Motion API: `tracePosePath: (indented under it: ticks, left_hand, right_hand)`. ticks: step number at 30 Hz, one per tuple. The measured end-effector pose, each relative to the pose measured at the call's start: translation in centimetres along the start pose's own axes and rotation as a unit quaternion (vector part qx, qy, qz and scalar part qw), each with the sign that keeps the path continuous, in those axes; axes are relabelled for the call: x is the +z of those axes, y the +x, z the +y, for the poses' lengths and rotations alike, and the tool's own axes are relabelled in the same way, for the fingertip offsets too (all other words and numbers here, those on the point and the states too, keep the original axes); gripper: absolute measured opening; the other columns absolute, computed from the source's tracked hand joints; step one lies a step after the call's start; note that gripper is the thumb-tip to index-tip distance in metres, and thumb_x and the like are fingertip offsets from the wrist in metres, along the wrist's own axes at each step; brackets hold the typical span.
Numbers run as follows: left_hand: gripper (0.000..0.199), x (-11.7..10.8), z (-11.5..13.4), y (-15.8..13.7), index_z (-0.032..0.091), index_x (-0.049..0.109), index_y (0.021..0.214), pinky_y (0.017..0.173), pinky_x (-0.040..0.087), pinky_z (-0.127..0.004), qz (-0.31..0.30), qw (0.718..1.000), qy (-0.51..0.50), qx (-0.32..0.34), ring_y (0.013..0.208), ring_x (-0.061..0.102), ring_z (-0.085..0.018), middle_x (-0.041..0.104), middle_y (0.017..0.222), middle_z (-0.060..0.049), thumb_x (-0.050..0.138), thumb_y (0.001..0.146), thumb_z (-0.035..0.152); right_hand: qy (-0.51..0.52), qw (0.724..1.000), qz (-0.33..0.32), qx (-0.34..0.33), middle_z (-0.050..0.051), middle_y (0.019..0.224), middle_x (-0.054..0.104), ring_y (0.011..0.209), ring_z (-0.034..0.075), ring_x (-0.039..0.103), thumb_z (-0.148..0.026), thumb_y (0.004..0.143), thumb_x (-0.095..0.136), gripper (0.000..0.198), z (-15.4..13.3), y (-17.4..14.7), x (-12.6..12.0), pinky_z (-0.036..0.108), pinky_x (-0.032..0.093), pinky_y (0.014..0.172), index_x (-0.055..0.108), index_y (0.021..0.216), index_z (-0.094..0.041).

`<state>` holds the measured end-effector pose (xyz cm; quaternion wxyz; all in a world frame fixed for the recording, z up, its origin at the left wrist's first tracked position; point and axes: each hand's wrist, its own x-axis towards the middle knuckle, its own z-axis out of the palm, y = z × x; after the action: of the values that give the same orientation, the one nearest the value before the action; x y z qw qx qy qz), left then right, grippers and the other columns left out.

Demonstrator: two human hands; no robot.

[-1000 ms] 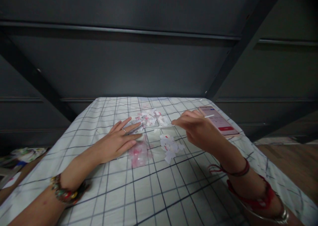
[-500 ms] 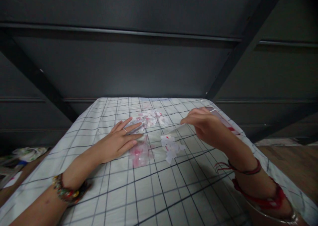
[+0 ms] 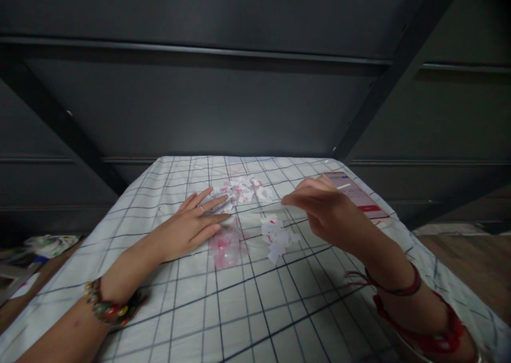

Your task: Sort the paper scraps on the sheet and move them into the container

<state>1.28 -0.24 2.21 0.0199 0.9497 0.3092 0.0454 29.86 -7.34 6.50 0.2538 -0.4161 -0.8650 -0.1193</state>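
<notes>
My left hand (image 3: 195,222) lies flat with fingers spread, its fingertips at a heap of torn white paper scraps (image 3: 243,190) with red marks. Beside its thumb is a see-through plastic piece with pink print (image 3: 225,248). To the right lies a smaller pile of paper scraps (image 3: 277,238). My right hand (image 3: 319,206) is closed in a pinch above the cloth, just right of the scraps. From its fingertips a thin, clear plastic sheet (image 3: 261,209) seems to stretch towards my left hand; its outline is faint.
A phone (image 3: 369,203) with a lit screen and a pale streak lies at the right edge, partly behind my right hand. A white checked cloth (image 3: 191,315) covers the surface. Dark panels (image 3: 223,107) rise behind it. Crumpled items (image 3: 50,246) sit lower left.
My right hand has shifted left and slightly down, uncovering more of the phone. The clear sheet's edge has moved left with it. My left hand has stayed in place.
</notes>
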Motion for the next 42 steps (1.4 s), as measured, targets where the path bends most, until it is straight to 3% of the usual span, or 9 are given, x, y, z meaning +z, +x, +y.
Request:
tracePosePath:
  ticks: [4,9,17,24,29,31,34,38,42]
  left_hand:
    - [0.044,-0.3,0.0,-0.1,0.027,0.053,0.126,0.108,0.017,-0.053,0.000,1.000,0.000,-0.011,0.137,0.011,-0.030,0.030,0.147,0.000,0.025,0.096,0.044]
    - [0.046,-0.1,-0.6,-0.3,0.028,0.053,0.125,0.109,0.017,-0.052,0.013,0.999,0.009,-0.034,0.138,0.010,-0.029,0.029,0.148,0.001,0.023,0.096,0.045]
    - [0.069,2.2,-3.1,-0.8,0.010,0.022,0.143,0.100,0.027,-0.058,0.031,0.963,0.009,-0.269,0.133,0.021,-0.038,0.028,0.145,-0.020,0.016,0.092,0.057]
    - [0.074,2.8,-3.2,-1.4,0.014,0.022,0.143,0.098,0.026,-0.061,-0.035,0.946,0.010,-0.322,0.134,0.020,-0.039,0.024,0.147,-0.019,0.016,0.088,0.064]
    - [0.074,2.9,-3.2,-1.5,0.016,0.026,0.143,0.098,0.025,-0.062,-0.034,0.944,0.018,-0.328,0.133,0.019,-0.041,0.023,0.148,-0.018,0.018,0.088,0.065]
    - [0.075,2.8,-2.9,-1.3,0.014,0.024,0.143,0.099,0.022,-0.063,-0.011,0.943,0.022,-0.333,0.134,0.016,-0.041,0.020,0.148,-0.019,0.020,0.088,0.064]
    - [0.070,2.2,-2.0,-0.7,0.014,0.019,0.145,0.103,0.016,-0.062,0.012,0.964,0.014,-0.263,0.136,0.007,-0.038,0.013,0.151,-0.015,0.018,0.091,0.059]
    - [0.057,1.2,-0.8,-0.2,0.028,0.023,0.144,0.107,0.011,-0.058,-0.001,0.998,-0.022,-0.066,0.138,0.002,-0.032,0.014,0.152,-0.002,0.018,0.094,0.055]
    - [0.045,0.9,-0.2,-0.1,0.038,0.035,0.137,0.108,0.009,-0.059,-0.008,0.999,-0.047,-0.005,0.138,0.004,-0.031,0.015,0.152,0.005,0.019,0.096,0.048]
  right_hand:
    - [-0.016,0.997,-0.048,-0.054,0.004,0.070,0.059,0.070,0.016,0.047,0.008,0.068,0.034,0.039,-1.7,0.5,0.1,0.030,0.035,0.064,0.063,0.078,-0.016]
    - [-0.017,0.997,-0.007,-0.070,0.005,0.074,0.060,0.077,0.018,0.048,0.008,0.071,0.033,0.039,-2.2,0.5,0.5,0.033,0.037,0.069,0.062,0.085,-0.015]
    - [-0.014,0.997,-0.006,-0.074,0.004,0.073,0.062,0.074,0.017,0.049,0.007,0.074,0.033,0.037,-2.7,0.6,1.3,0.032,0.037,0.069,0.061,0.082,-0.015]
    - [-0.024,0.997,-0.002,-0.079,0.004,0.073,0.062,0.072,0.017,0.050,0.007,0.073,0.034,0.036,-2.9,0.8,1.5,0.031,0.038,0.067,0.061,0.084,-0.014]
    - [-0.049,0.996,0.073,0.000,0.005,0.073,0.062,0.071,0.017,0.052,0.006,0.073,0.035,0.039,-0.5,0.4,0.0,0.030,0.040,0.065,0.062,0.093,-0.014]
    - [-0.089,0.994,0.044,0.048,0.007,0.077,0.064,0.076,0.019,0.053,0.005,0.073,0.034,0.040,0.8,0.0,-0.4,0.033,0.042,0.069,0.063,0.093,-0.014]
    - [-0.114,0.992,0.039,0.046,0.008,0.079,0.064,0.077,0.019,0.054,0.006,0.073,0.033,0.043,2.3,-0.7,-0.3,0.033,0.043,0.072,0.062,0.098,-0.012]
    - [-0.091,0.995,-0.001,0.040,0.008,0.082,0.064,0.082,0.020,0.055,0.008,0.070,0.034,0.047,3.1,-1.2,0.3,0.034,0.043,0.075,0.062,0.102,-0.012]
    - [-0.071,0.997,-0.028,0.031,0.006,0.079,0.064,0.079,0.018,0.053,0.009,0.069,0.033,0.046,2.8,-1.1,-0.2,0.032,0.042,0.075,0.064,0.093,-0.015]
